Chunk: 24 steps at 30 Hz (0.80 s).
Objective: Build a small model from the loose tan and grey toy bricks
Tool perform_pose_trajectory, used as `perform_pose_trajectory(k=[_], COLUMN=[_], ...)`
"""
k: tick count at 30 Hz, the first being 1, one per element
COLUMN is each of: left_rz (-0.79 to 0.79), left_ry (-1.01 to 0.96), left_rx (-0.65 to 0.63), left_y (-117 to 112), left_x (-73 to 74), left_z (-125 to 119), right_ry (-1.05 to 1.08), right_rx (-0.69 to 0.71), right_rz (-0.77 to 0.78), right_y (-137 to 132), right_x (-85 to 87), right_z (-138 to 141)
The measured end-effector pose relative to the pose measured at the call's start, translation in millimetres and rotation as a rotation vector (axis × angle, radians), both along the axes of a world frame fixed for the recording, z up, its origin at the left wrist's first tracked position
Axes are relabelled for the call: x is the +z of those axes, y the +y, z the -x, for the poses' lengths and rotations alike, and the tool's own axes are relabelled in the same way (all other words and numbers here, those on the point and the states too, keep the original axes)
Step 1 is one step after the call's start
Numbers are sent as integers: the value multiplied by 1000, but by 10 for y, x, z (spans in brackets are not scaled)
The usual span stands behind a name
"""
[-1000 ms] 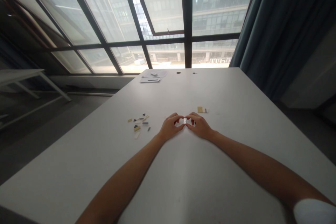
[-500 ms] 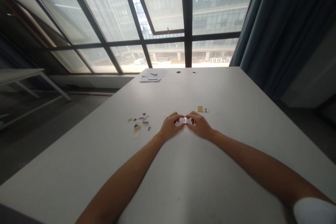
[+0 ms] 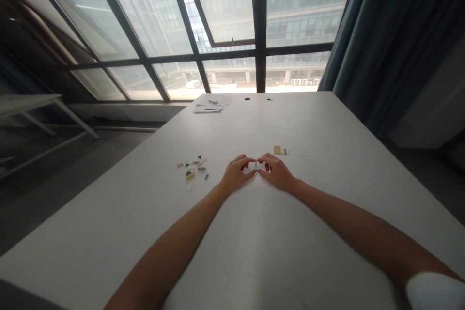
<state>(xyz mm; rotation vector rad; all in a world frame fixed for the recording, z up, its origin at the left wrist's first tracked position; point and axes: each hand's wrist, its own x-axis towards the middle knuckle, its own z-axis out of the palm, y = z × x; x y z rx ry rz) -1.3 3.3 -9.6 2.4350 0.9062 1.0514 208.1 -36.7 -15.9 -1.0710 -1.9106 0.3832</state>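
I am pinching a small white brick (image 3: 256, 165) low over the middle of the desk (image 3: 319, 121), my left hand (image 3: 235, 175) closing on it from 9 o'clock and my right hand (image 3: 279, 174) from 3 o'clock, each grip narrow with its fingertips pressing on the brick. A tan plate (image 3: 280, 150) is lying near my right hand at about 1 o'clock, and loose pieces (image 3: 192, 169) are lying scattered at 9 o'clock, apart from my left hand. Papers (image 3: 211, 105) are sitting at the desk's far edge at 11 o'clock, well apart from everything else.
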Motion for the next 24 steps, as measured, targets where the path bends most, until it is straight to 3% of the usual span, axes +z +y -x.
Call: perform_pose_trajectory(k=[24], left_rz=[-13], left_ry=[43], left_rx=[39], left_y=[2], left_x=[-3], left_z=[-11], right_ry=[-32], right_rx=[-85], right_rz=[-16], right_y=[12], right_x=[-14], right_z=[12])
